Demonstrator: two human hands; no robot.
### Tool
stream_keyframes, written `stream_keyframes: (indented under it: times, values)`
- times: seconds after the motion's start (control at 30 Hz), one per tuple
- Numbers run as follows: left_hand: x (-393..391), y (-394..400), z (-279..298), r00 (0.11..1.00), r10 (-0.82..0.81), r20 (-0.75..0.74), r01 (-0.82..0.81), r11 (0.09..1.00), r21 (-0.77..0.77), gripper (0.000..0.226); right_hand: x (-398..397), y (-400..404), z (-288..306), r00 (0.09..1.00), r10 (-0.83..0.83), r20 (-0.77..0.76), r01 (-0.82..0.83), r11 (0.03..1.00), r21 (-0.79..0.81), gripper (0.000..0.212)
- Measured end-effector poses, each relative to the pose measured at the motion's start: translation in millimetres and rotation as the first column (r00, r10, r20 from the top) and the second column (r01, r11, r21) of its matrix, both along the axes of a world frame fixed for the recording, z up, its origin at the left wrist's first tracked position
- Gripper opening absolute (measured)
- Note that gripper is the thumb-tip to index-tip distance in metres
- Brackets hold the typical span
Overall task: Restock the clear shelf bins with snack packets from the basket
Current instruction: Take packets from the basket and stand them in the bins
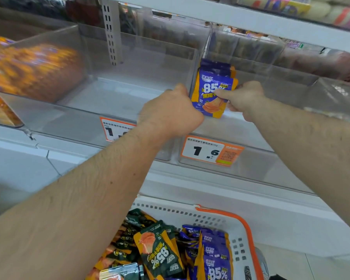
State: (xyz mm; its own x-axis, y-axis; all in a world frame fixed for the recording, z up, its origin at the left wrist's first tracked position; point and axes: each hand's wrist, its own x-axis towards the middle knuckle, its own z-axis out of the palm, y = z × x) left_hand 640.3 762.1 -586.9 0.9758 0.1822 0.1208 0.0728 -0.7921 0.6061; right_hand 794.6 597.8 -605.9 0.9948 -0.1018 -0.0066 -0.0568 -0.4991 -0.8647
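Note:
A stack of purple-and-orange snack packets point(213, 91) stands upright at the left front corner of a clear shelf bin point(271, 126). My right hand point(243, 99) pinches the front packet from the right. My left hand point(170, 114) curls against the stack's left side at the wall between two bins. Another clear bin point(109, 98) to the left holds no packets. Below, a white basket point(216, 219) with an orange handle holds several purple packets point(214, 257) and dark green packets point(160, 249).
A far-left bin point(34, 71) is full of orange packets, blurred. Orange price tags point(211, 151) hang on the bin fronts. The upper shelf edge point(230, 19) overhangs the bins. White floor tiles lie lower left.

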Motion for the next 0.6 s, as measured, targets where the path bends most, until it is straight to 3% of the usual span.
stream_keyframes:
  times: [0.33, 0.6]
  values:
    - [-0.5, -0.2, 1.1, 1.0, 0.014, -0.006, -0.014, 1.0, 0.019, 0.03, 11.8, 4.3, -0.2, 0.998, -0.019, 0.053, 0.022, 0.998, -0.059, 0.031]
    - [2.0, 2.3, -1.4, 1.0, -0.005, 0.01, 0.005, 1.0, -0.003, 0.033, 18.0, 4.6, -3.4, 0.997, -0.079, -0.003, 0.079, 0.997, -0.026, 0.049]
